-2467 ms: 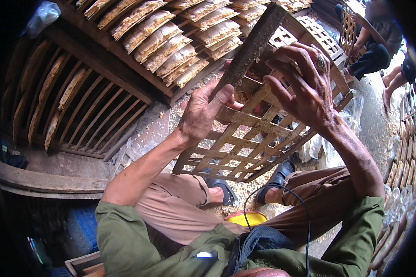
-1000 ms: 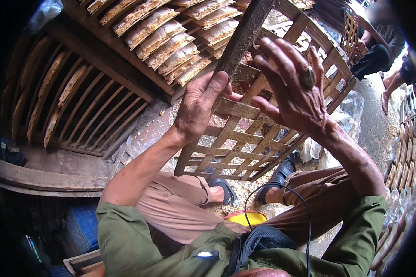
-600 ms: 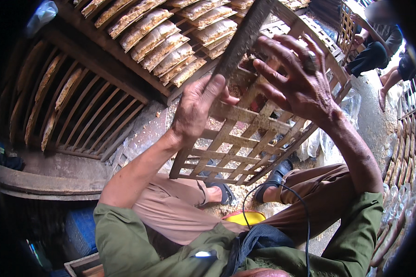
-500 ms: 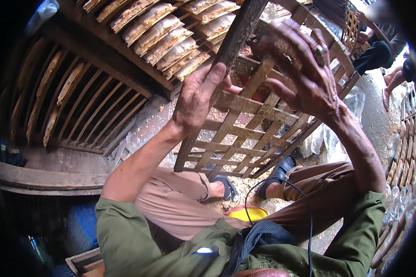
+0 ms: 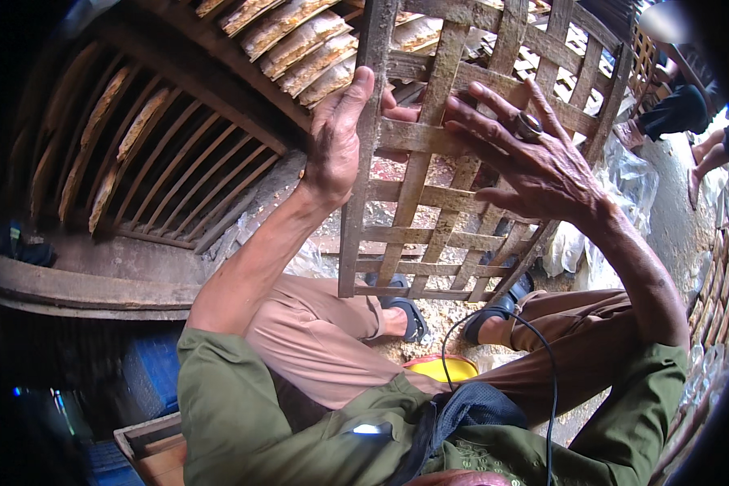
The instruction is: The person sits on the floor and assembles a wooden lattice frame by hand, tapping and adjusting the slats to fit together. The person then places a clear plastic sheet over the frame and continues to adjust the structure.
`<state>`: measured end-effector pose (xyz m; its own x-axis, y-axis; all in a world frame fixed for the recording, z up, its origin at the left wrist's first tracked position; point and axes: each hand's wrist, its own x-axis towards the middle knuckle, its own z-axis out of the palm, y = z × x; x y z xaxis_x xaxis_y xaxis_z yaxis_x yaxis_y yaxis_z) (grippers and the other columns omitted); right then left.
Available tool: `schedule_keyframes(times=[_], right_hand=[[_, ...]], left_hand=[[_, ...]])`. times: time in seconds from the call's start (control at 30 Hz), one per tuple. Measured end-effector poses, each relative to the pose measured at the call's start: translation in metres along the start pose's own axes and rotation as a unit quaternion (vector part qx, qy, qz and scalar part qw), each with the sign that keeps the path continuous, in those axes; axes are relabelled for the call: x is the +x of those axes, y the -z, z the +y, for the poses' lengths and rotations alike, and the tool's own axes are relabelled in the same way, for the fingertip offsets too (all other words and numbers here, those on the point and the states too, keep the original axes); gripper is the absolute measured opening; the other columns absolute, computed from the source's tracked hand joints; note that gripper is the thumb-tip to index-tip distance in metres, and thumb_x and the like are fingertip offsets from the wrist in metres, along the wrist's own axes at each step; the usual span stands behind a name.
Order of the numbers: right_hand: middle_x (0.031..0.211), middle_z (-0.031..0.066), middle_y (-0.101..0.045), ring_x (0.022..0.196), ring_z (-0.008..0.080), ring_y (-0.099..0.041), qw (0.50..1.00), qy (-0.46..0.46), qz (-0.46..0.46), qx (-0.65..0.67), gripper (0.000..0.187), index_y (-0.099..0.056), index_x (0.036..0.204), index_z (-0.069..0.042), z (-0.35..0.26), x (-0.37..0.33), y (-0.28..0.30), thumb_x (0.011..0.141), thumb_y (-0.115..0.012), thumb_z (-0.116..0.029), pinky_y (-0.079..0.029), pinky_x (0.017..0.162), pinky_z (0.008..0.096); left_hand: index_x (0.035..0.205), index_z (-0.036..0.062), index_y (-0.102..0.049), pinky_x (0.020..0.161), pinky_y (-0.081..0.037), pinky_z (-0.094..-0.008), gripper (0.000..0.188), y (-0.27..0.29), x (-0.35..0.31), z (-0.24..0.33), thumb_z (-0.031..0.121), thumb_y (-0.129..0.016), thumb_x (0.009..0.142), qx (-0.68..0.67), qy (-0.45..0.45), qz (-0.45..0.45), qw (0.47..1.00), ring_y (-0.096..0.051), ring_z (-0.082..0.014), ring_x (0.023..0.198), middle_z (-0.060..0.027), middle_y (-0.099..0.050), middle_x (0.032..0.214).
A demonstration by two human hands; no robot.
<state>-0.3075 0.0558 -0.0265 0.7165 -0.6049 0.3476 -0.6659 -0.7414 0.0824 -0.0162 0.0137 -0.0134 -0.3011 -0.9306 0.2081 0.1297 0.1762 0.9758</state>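
We found the light strongest toward the upper right, whitening the floor (image 5: 669,190) and glinting off the plastic bags (image 5: 626,180). The lower left sank into deep shadow, with a blue crate (image 5: 150,377) only dimly showing. We noticed small white glare on the green shirt (image 5: 368,429). The right hand (image 5: 536,166) and lattice panel (image 5: 405,192) looked fairly crisp, while our fisheye view bowed the wooden ledge (image 5: 97,289) and faded to black at its rim.

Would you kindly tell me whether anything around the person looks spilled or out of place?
Yes, pale crumbs lie scattered on the floor between the sandals, as if spilled; crumpled clear plastic also lies loose nearby.
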Motion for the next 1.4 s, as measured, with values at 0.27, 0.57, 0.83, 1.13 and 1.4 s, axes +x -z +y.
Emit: schedule_keyframes(times=[0.27,0.57,0.83,1.13,1.4], right_hand=[[0.180,0.0028,-0.023,0.166,0.0262,-0.022,0.998,0.001,0.060,-0.013,0.101,-0.038,0.169,-0.024,-0.029,0.012,-0.008,0.084,-0.084,-0.053,-0.007,0.126,0.0799],[0.182,0.0000,-0.016,0.167,0.0362,-0.014,0.997,-0.023,0.072,0.026,0.097,-0.049,0.162,-0.034,-0.053,0.021,-0.019,0.076,-0.089,-0.057,-0.010,0.120,0.0880],[0.182,-0.0012,-0.014,0.167,0.0209,-0.016,0.997,-0.063,-0.038,-0.037,0.113,-0.023,0.173,-0.029,-0.018,0.004,-0.016,0.084,-0.083,-0.061,-0.008,0.129,0.0778],[0.175,0.0028,-0.036,0.163,0.0256,-0.031,0.997,0.071,0.023,-0.022,0.088,-0.046,0.163,-0.019,0.018,-0.013,-0.017,0.088,-0.081,-0.049,-0.011,0.132,0.0699],[0.181,0.0002,-0.017,0.166,0.0235,-0.019,0.996,0.027,-0.035,-0.074,0.110,-0.029,0.172,-0.026,-0.037,-0.003,-0.045,0.083,-0.086,-0.054,-0.008,0.130,0.0758]], left_hand=[[0.112,0.0057,-0.066,0.088,-0.066,-0.0352,0.051,-0.004,-0.002,-0.009,0.052,-0.043,0.116,0.011,-0.025,-0.037,0.999,-0.078,-0.0192,0.100,-0.0195,-0.078,0.107],[0.112,0.0044,-0.067,0.088,-0.064,-0.0327,0.051,-0.017,-0.002,-0.010,0.049,-0.044,0.116,-0.052,0.008,-0.014,0.999,-0.075,-0.0151,0.097,-0.0108,-0.075,0.107],[0.114,0.0061,-0.063,0.079,-0.069,-0.0411,0.054,0.003,-0.003,0.013,0.058,-0.048,0.112,-0.015,-0.010,0.042,0.999,-0.080,-0.0252,0.094,-0.0216,-0.078,0.103],[0.109,0.0069,-0.062,0.065,-0.070,-0.0440,0.054,0.024,-0.002,0.015,0.058,-0.046,0.112,-0.058,0.005,0.113,0.992,-0.080,-0.0264,0.090,-0.0213,-0.077,0.099],[0.109,0.0058,-0.063,0.068,-0.071,-0.0463,0.057,0.012,0.002,0.010,0.062,-0.052,0.109,-0.037,-0.008,0.109,0.993,-0.080,-0.0267,0.083,-0.0216,-0.078,0.099]])
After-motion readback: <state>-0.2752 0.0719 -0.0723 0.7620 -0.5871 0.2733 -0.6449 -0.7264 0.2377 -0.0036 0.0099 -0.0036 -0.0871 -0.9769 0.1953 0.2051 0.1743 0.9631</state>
